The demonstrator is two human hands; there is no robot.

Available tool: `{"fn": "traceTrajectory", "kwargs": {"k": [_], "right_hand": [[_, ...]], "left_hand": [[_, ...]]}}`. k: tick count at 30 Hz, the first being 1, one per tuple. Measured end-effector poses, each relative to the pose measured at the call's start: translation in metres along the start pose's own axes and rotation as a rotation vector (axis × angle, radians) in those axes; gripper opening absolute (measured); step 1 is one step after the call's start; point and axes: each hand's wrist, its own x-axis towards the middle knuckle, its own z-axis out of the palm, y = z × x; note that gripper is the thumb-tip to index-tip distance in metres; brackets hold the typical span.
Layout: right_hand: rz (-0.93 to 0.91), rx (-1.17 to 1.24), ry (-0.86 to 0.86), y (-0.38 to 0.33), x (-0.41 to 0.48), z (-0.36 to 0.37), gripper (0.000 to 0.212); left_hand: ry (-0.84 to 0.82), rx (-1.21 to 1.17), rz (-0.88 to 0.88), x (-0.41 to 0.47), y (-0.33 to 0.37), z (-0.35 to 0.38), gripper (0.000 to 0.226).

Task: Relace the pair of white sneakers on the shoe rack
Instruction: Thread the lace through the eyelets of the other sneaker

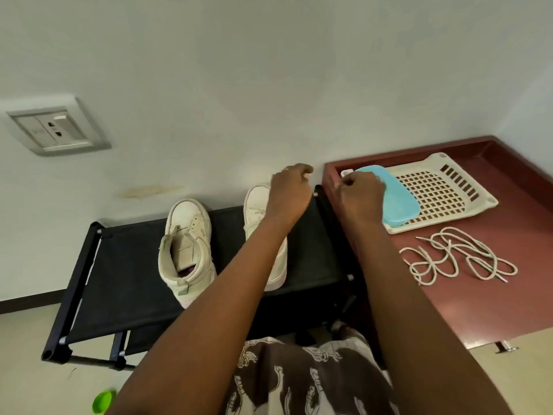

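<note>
Sneakers: The left sneaker [187, 250] and the right sneaker [257, 211] stand side by side on the black shoe rack [119, 265]. Their toes point to the far wall and their heels point near. The left arm hides part of the right sneaker. I see no lace in the left sneaker.

Laces: The white laces [457, 256] lie in a loose, loopy pile on the red-brown counter [478, 310], right of the shoe rack. The pile is longer from left to right than from near to far.

Left hand: The left hand [288, 193] is up over the toe of the right sneaker. Its fingers are curled in. I cannot tell if it holds anything.

Right hand: The right hand [362, 194] is just beside it, over the far left corner of the counter. Its fingers are curled in too. I cannot tell if it pinches something.

Which way to go: The laces lie to the right of both hands and nearer to the person. The right hand is closer to them, so I think it is the one to reach over. The right sneaker is right under the left hand.

Other things: A white basket tray [443, 190] with a blue lid [398, 199] on it sits on the counter, far from the person, behind the laces.

How far along: I think the lacing has not begun.
</note>
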Motion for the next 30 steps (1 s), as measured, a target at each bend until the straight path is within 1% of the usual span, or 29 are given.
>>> {"fn": "traceTrajectory", "kwargs": {"k": [3, 5, 7, 10, 12, 15, 18, 20, 22, 25, 27, 28, 30], "right_hand": [[0.033, -0.148, 0.042, 0.032, 0.045, -0.016, 0.024], [0.087, -0.285, -0.003, 0.055, 0.069, -0.018, 0.027], [0.109, -0.384, -0.086, 0.070, 0.081, -0.013, 0.029], [0.059, -0.482, -0.229, 0.083, 0.093, -0.001, 0.035], [0.030, -0.547, -0.282, 0.087, 0.097, 0.006, 0.035], [0.014, -0.613, -0.287, 0.093, 0.098, 0.014, 0.031], [-0.030, -0.617, -0.267, 0.097, 0.098, 0.017, 0.028], [-0.066, -0.628, -0.236, 0.098, 0.099, 0.017, 0.025], [-0.091, -0.634, -0.250, 0.096, 0.099, 0.014, 0.025], [-0.052, -0.509, -0.293, 0.087, 0.103, 0.003, 0.030], [-0.044, -0.363, -0.296, 0.072, 0.107, -0.013, 0.026], [-0.057, -0.250, -0.301, 0.062, 0.107, -0.022, 0.020], [0.025, 0.114, -0.360, 0.036, 0.099, -0.041, 0.012]], "left_hand": [[-0.172, 0.065, 0.036, 0.023, 0.021, 0.030, 0.035], [-0.276, 0.153, 0.048, 0.031, 0.028, 0.051, 0.036], [-0.328, 0.257, 0.076, 0.037, 0.028, 0.069, 0.036], [-0.327, 0.332, 0.142, 0.046, 0.025, 0.087, 0.036], [-0.337, 0.396, 0.190, 0.050, 0.024, 0.094, 0.041], [-0.332, 0.486, 0.238, 0.053, 0.023, 0.099, 0.039], [-0.346, 0.541, 0.242, 0.052, 0.021, 0.103, 0.035], [-0.337, 0.516, 0.242, 0.050, 0.020, 0.101, 0.036], [-0.306, 0.444, 0.243, 0.048, 0.022, 0.095, 0.036], [-0.268, 0.283, 0.184, 0.048, 0.021, 0.077, 0.037], [-0.222, 0.155, 0.126, 0.049, 0.021, 0.060, 0.039], [-0.205, 0.111, 0.097, 0.049, 0.020, 0.049, 0.037], [-0.177, 0.036, 0.044, 0.048, 0.016, 0.026, 0.035]]}}
